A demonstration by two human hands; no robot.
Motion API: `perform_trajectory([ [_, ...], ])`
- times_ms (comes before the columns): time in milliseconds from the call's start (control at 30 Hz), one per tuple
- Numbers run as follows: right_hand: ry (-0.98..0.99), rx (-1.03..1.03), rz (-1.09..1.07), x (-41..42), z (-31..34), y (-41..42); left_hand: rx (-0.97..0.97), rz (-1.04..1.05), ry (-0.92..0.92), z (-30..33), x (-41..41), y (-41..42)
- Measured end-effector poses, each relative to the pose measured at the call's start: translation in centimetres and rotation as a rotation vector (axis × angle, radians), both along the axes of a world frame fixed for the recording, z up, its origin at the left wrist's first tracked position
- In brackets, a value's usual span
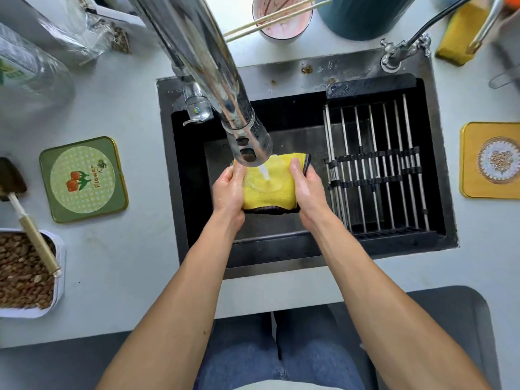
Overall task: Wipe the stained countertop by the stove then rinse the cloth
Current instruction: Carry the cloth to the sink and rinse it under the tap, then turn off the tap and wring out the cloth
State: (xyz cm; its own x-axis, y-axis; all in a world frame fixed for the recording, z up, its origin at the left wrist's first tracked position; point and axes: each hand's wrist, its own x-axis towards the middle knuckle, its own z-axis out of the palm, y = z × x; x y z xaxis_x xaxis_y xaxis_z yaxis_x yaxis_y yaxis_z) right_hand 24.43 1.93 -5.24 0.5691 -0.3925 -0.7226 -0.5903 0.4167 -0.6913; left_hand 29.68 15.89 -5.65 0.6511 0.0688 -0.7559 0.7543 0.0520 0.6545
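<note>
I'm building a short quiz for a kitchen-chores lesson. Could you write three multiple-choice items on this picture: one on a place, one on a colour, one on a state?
1. Where is the cloth held?
A. Over the sink
B. On the green coaster
C. On the drying rack

2. What colour is the cloth's face?
A. Blue
B. Yellow
C. White

3. What is the tap doing?
A. Shut off
B. Running onto the cloth
C. Running beside the cloth

Key: 1 A, both hands (left hand, right hand) grip it above the basin; 2 B, yellow with a dark edge; 3 B, the stream lands on the cloth.

"flower" in orange letters on the green square coaster (83, 179) left of the sink (281, 77)
</note>
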Motion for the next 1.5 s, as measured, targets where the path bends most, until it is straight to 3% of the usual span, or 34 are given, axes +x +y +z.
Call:
perform_trajectory([
  [100,0.03,-0.007,0.027,0.0,-0.5,-0.5,0.061,-0.096,-0.059,0.7,0.1,0.0],
  [300,0.05,0.335,-0.015,0.3,0.3,-0.4,0.085,-0.288,-0.177,3.9,-1.0,-1.6],
  [500,0.032,0.44,-0.076,1.3,0.7,0.9,0.08,-0.533,-0.242,5.6,-3.0,-1.5],
  [600,0.052,0.458,-0.117,1.1,0.6,1.3,0.124,-0.467,-0.254,5.8,-2.2,0.5],
  [767,0.116,0.368,-0.168,1.4,0.6,1.8,0.313,-0.106,-0.4,6.7,1.8,4.3],
  [967,0.162,0.364,-0.199,2.2,1.1,2.3,0.595,-0.219,-0.786,7.8,6.2,5.4],
  [1167,0.167,0.45,-0.208,2.4,1.8,1.9,0.598,-0.12,-0.724,8.2,8.6,4.9],
  [1333,0.196,0.448,-0.208,2.1,1.9,1.7,0.464,-0.2,-0.716,8.2,6.6,5.2],
  [1500,0.191,0.433,-0.21,1.3,1.7,1.8,0.542,-0.234,-0.764,8.4,7.7,5.3],
])
